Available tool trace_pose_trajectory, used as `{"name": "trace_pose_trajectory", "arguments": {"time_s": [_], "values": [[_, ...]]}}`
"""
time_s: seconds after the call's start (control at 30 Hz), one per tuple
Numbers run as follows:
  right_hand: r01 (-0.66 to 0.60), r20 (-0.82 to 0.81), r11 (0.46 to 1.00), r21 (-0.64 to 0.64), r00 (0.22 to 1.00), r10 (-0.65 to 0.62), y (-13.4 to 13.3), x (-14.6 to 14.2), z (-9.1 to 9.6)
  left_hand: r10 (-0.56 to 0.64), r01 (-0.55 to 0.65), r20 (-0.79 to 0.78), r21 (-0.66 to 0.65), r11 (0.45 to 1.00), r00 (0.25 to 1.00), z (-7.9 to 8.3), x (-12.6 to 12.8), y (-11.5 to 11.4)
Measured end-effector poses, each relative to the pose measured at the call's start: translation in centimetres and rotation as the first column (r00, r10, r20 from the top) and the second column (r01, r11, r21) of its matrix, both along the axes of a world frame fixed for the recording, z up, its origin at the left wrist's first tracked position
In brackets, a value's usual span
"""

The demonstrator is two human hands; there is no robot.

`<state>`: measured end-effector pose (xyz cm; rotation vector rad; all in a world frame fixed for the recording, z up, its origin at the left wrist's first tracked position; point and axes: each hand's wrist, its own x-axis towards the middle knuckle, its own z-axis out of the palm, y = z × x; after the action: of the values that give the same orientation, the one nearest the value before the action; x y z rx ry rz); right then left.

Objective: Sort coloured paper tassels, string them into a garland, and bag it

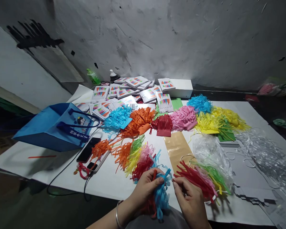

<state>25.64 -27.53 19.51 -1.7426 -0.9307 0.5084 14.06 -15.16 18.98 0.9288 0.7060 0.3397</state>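
My left hand [146, 187] is closed around a bunch of blue and red paper fringe [160, 194] at the near edge of the white sheet [109, 178]. My right hand [188, 198] sits just to its right, fingers pinched together at the blue strips. A garland of orange, yellow, pink and red tassels [131, 154] runs from the left hand toward the upper left. Red, pink and green strips [200, 179] lie just beyond my right hand.
Piles of fringe in blue [116, 117], orange [139, 121], red [163, 124], pink [183, 117] and yellow [212, 122] lie mid-table. Printed packets [131, 92] and a white box [181, 88] sit behind. A blue bag [52, 127], phone [88, 149] and silver tinsel [264, 156] flank them.
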Motion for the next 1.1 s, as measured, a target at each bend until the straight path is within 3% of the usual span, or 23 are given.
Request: {"name": "trace_pose_trajectory", "arguments": {"time_s": [0.33, 0.63, 0.77, 0.87, 0.97, 1.1], "values": [[0.054, -0.08, 0.998, 0.04, 0.996, -0.051, -0.2, -0.2, 0.2, 0.006, -0.006, 0.029, -0.017, 1.0, 1.0, -0.7, -0.2, 0.0], [0.038, -0.029, 0.999, 0.03, 0.999, -0.037, -0.2, -0.1, 0.1, 0.022, -0.021, 0.028, -0.023, 1.0, 0.999, -0.6, -0.1, -0.1], [-0.019, 0.02, 1.0, 0.006, 1.0, 0.019, -0.3, 0.1, -0.2, -0.01, 0.009, 0.007, 0.032, 0.999, 1.0, -0.8, -0.2, 0.0], [-0.101, 0.037, 0.995, -0.019, 0.994, 0.102, -0.3, 0.7, 0.0, -0.07, 0.071, -0.011, 0.146, 0.987, 0.997, -1.0, -0.4, 0.2], [-0.198, -0.064, 0.977, -0.077, 0.979, 0.194, -0.3, 1.6, 0.4, -0.179, 0.184, -0.05, 0.384, 0.905, 0.983, -1.1, -0.7, 0.6], [-0.231, -0.358, 0.967, -0.107, 0.916, 0.179, -0.2, 2.4, 0.1, -0.283, 0.291, -0.126, 0.679, 0.675, 0.951, -1.3, -1.1, 0.9]]}}
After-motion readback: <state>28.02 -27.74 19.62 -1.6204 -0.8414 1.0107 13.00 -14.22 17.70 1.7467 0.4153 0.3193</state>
